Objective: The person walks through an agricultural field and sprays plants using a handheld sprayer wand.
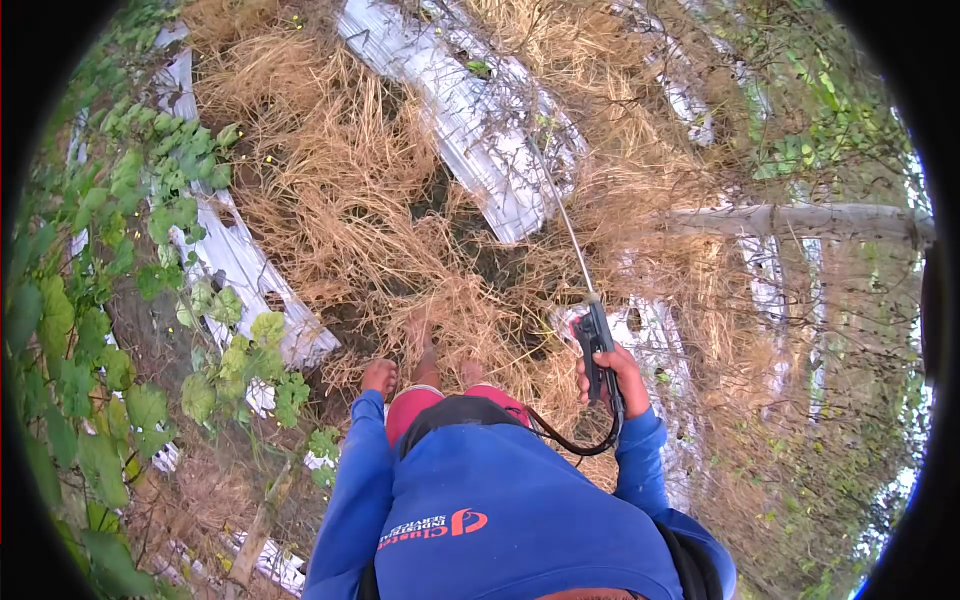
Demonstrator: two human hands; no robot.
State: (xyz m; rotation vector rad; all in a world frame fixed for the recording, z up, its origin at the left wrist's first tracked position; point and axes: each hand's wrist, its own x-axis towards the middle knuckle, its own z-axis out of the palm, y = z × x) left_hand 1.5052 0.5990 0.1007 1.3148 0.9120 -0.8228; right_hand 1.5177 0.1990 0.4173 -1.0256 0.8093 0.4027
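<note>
Head-worn camera, looking down past the wearer's body: an outdoor plot seen in a round frame with black corners. The ground is covered with tangled, straw-coloured dry stalks (330,190), crossed by long strips of silvery white sheeting. Green leafy vines (110,380) crowd the ground's left edge; thinner greenery and bare, twiggy stems fill its right edge.

Three strips lie nearest: a middle strip (470,130), a left strip (250,270) and a right strip (660,360). More pieces show beyond them, too broken up by growth to count. One thick pole (800,221) lies across the view at the right; another pole (262,520) slants at the lower left.

Two hands show. The right hand (625,376) is wrapped around the black handle of one spray gun (597,335), near the left edge of the right strip. From the gun, one thin wand (568,225) reaches up across the middle strip's right edge, and one black hose (580,447) loops back toward the body. The left hand (379,377) is beside the left thigh; I cannot tell whether its fingers are spread or pressed together. One blue shirt (530,540) bears red and white lettering, above reddish shorts (412,406).
</note>
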